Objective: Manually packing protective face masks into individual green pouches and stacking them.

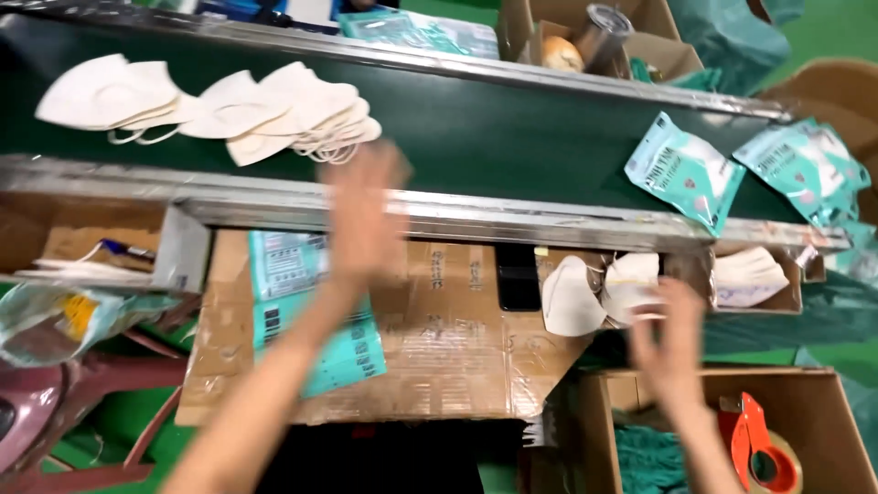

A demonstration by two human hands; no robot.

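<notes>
Head view: the left hand (361, 215) is seen blurred, fingers spread and holding nothing, raised over the metal rail (457, 218) at the near edge of the green belt (512, 137). A pile of white masks (274, 114) lies on the belt just beyond it; bare belt is left to the right, up to two teal packets (686, 169). The right hand (672, 343) is spread flat, holding nothing, just below folded masks (599, 293) at the cardboard's (448, 338) right edge.

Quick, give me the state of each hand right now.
Left hand: open, fingers spread, holding nothing, near the conveyor rail.
Right hand: open, empty, just below the white masks.
</notes>
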